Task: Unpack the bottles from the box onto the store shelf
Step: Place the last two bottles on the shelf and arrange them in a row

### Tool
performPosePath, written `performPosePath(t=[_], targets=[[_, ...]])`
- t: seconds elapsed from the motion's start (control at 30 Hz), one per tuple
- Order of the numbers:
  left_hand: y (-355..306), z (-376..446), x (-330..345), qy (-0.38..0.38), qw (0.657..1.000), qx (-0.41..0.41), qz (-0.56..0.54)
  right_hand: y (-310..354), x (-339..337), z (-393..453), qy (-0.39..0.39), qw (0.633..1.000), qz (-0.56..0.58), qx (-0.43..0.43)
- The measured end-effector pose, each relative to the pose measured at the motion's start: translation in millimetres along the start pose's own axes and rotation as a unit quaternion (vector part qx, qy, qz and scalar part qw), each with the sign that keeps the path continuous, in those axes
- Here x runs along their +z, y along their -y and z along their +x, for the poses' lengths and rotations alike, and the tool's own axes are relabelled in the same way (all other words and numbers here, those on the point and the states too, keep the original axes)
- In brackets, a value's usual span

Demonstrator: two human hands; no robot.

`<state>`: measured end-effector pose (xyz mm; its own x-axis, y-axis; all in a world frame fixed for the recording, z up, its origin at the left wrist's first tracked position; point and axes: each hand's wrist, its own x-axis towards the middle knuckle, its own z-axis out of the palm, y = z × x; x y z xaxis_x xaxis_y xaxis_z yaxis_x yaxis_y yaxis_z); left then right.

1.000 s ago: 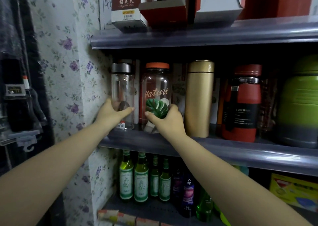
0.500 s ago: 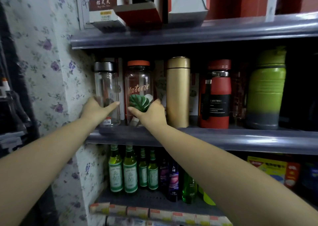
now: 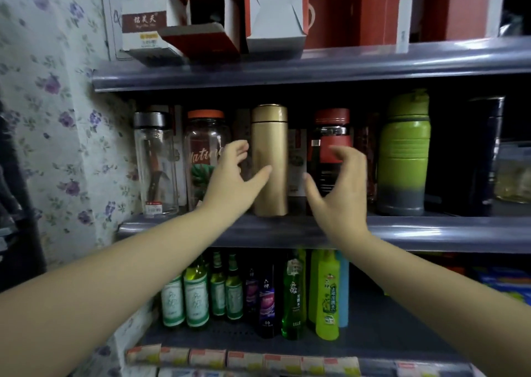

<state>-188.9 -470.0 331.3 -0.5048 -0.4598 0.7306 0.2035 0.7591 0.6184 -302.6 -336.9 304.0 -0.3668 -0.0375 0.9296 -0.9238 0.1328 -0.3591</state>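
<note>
Bottles stand upright in a single row along the middle shelf (image 3: pixel 431 233), near its front lip, presumably so a shopper sees each one face-on: a clear glass bottle with a steel cap (image 3: pixel 155 164) at the wall end, a glass jar bottle with an orange lid (image 3: pixel 201 152) beside it with its printed side facing out, then a gold flask (image 3: pixel 270 135), a red-and-black bottle (image 3: pixel 330 126) and a green flask (image 3: pixel 403 152), with darker items further along that are too dim to name. Both arms reach in over the shelf edge. The left hand (image 3: pixel 232 181) hovers in front of the gap between the jar bottle and the gold flask, its grip apart, fingers spread and lightly curved, thumb stretched toward the flask; I cannot tell whether the thumb touches it. The right hand (image 3: pixel 339 184) is raised in front of the red-and-black bottle, grip likewise apart and holding nothing, fingers arched like a claw. Flanking the gold flask this way suggests the hands mean to straighten or space it within the row. On the upper shelf (image 3: pixel 316 63) sit opened cartons (image 3: pixel 273 14), flaps loose, which are likely the packaging. Green glass bottles (image 3: pixel 195 299) crowd the lower shelf.
</note>
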Motion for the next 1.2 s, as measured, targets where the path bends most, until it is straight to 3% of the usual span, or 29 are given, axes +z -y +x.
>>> performPosePath(t=[0.1, 0.33, 0.67, 0.97, 1.2], targets=[[1, 5, 26, -0.011, 0.998, -0.047, 0.041, -22, -7, 6, -0.014, 0.998, -0.020, 0.057], [7, 23, 60, -0.080, 0.988, -0.100, 0.082, -45, 3, 28, 0.139, 0.960, 0.042, 0.239], [46, 33, 58, -0.082, 0.992, -0.094, 0.029, -72, 8, 28, 0.180, 0.949, 0.084, 0.246], [66, 36, 49, -0.015, 0.983, -0.125, -0.133, -77, 8, 28, 0.188, 0.944, 0.110, 0.247], [67, 39, 48, 0.045, 0.980, -0.117, -0.157, -75, 3, 28, 0.227, 0.936, 0.117, 0.241]])
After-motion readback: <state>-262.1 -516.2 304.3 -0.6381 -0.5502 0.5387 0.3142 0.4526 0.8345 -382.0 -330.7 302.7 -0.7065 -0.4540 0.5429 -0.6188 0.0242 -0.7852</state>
